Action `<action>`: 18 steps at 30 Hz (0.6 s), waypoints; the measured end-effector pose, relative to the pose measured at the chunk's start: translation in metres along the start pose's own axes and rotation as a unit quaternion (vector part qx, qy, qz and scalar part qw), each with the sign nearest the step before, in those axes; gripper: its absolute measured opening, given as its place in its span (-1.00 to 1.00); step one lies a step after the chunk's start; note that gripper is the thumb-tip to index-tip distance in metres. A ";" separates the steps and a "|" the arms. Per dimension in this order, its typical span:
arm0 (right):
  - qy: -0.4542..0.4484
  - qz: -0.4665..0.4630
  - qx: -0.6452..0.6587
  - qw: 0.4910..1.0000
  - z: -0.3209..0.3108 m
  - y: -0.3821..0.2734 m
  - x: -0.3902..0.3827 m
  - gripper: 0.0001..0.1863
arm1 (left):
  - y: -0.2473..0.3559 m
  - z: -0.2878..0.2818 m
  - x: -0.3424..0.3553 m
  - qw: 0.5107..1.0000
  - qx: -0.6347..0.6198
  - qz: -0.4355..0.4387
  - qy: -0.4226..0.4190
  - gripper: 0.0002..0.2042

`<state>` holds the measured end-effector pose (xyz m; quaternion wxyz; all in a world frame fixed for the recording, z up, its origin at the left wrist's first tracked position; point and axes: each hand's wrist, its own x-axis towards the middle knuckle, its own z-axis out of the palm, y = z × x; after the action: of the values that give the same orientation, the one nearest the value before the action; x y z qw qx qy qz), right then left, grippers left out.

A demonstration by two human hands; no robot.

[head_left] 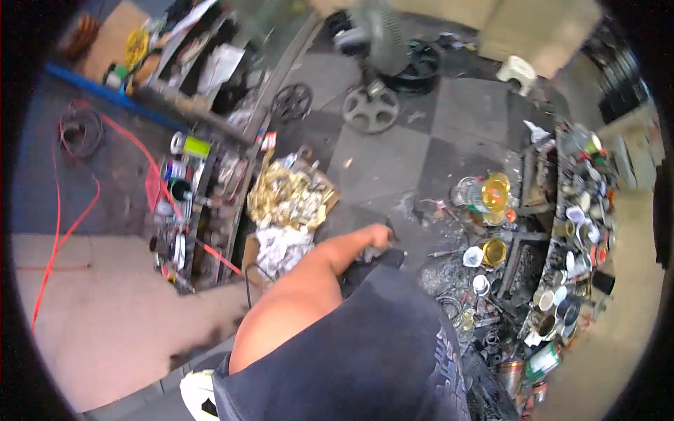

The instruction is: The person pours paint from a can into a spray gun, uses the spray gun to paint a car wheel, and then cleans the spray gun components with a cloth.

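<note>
With the left hand (381, 236) low over the floor (386, 154), beside a dark item (394, 228), cannot tell if pinching it with the fingers (387, 237) (too blurred). Could topple a tin (496, 194) by sweeping right.

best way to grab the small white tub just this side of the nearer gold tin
Probably take the white tub around its outer edge, from above and the left, thumb and fingers opposite: its round top faces up, your left hand is off to its left, and the blackened tray lies to its right. Blur hides its side walls.
</note>
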<state>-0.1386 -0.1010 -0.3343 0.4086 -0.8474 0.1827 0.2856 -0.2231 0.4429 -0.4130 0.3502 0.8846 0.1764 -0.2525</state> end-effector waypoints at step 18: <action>-0.265 -0.195 -0.216 0.919 0.173 -0.161 0.092 -0.57 | -0.198 0.082 -0.242 0.962 -0.004 -0.271 0.018 -0.73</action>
<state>-0.0387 0.1259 -0.3847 0.2964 -0.8275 -0.1668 0.4467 -0.5426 0.4895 -0.4310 0.2686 0.8068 0.4170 -0.3210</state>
